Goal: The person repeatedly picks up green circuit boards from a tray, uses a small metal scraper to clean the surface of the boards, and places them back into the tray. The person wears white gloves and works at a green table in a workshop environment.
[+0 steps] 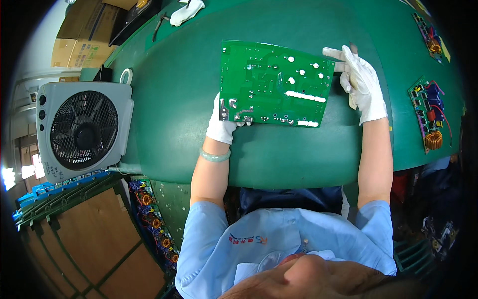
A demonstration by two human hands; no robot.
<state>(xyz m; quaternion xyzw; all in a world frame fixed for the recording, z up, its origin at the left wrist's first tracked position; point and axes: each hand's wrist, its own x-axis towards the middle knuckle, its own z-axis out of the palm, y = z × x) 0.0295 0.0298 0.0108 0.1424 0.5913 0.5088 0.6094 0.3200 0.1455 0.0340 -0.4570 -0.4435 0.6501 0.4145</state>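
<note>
Green bench [169,99] spreads beneath the work: the gloved left hand [220,128] grasps the lower left corner of a circuit board [266,84] raised above it, while the right hand [366,89], fingers [352,61] loosely spread, sits at the right edge, contact unclear. Beyond, to the right, lie component-laden boards [430,119]. With one corner seemingly bearing the weight, a slipping grip could let the circuit board tip and drop.

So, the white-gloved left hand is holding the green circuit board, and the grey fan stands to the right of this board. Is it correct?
Not quite: the head view shows the grey fan to the left of the green circuit board. The white-gloved left hand is indeed holding the board.
</note>
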